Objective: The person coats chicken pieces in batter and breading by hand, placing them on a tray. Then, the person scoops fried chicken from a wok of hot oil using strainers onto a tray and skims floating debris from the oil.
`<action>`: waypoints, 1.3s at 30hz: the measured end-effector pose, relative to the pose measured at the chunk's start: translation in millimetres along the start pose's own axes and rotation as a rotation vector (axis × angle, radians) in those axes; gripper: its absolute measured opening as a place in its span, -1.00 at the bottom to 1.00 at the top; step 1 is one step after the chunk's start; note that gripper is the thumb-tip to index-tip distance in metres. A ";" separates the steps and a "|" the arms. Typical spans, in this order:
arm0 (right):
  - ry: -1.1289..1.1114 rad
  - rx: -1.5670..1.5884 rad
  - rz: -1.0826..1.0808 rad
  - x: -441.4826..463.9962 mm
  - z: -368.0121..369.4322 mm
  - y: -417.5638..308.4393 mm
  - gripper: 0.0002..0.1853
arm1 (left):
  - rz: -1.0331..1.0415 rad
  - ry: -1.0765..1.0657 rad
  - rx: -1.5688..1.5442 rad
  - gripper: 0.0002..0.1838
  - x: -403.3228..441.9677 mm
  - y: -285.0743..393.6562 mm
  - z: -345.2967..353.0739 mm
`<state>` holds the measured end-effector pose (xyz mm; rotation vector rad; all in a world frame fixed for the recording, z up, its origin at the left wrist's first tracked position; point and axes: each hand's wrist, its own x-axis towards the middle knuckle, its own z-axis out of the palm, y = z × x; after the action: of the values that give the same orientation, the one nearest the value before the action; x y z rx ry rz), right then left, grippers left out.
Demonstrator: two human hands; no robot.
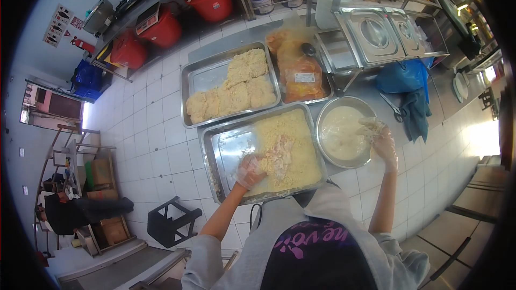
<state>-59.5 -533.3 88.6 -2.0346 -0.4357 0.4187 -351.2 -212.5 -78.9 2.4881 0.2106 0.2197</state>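
My left hand (251,171), in a clear glove, is in a metal tray (221,153) of pale breadcrumbs (301,134). Its fingers curl at the crumbs beside a flat, partly crumbed piece of raw meat (282,158); what they hold, if anything, is hidden. My right hand (384,147), also gloved, hangs over the right rim of a round metal bowl (322,147) of creamy batter (341,129). Its batter-coated fingers stretch over the liquid, with no distinct item visible in them. Another metal tray (193,80) behind holds several breaded pieces (231,94).
Bagged orange-coloured meat (302,78) sits in a tray behind the bowl. Scissors (395,108) and a dark cloth (415,115) lie to the right. Lidded steel pans (374,35) stand at the back right. A black stool (173,222) and another person (80,212) are at the left.
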 end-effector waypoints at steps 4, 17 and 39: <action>0.004 -0.025 -0.026 3.1 -3.3 3.5 -0.72 | -0.192 0.076 -0.191 -0.41 6.2 21.5 -7.1; -0.066 -0.102 0.017 13.9 5.0 2.2 -0.72 | -0.322 0.040 -0.068 -0.60 60.7 127.3 -44.2; 0.019 -0.937 -0.774 16.1 79.4 100.4 -0.63 | -0.119 -0.177 0.154 -0.19 0.5 36.8 -24.0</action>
<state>-68.9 -512.0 -38.3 -2.4831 -1.5486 -0.3622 -352.0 -227.8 -37.7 2.6186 0.3097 -0.0687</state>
